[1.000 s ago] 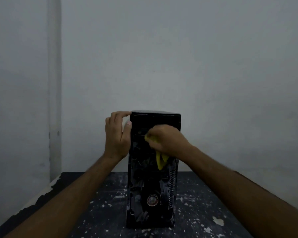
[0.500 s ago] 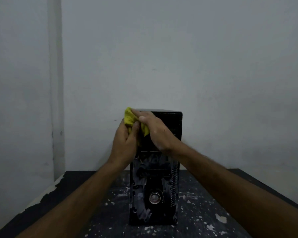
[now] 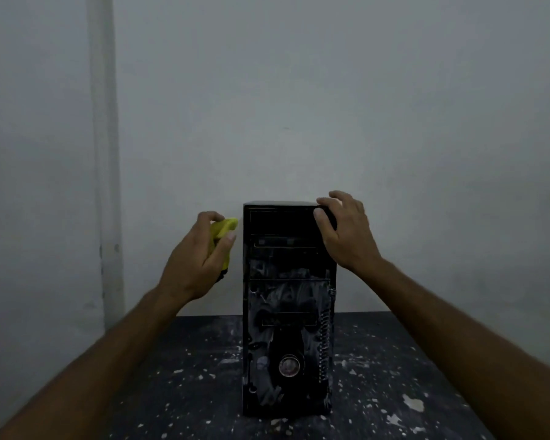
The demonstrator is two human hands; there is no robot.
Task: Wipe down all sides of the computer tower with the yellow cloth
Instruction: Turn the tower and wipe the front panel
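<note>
Gripping one yellow cloth (image 3: 223, 229): left hand (image 3: 194, 265); right hand (image 3: 346, 231) grips one tower (image 3: 288, 312) top corner.

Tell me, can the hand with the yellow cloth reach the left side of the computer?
Probably yes. The left hand grips the yellow cloth right beside the computer tower, near its top left edge, with nothing showing between them.
</note>
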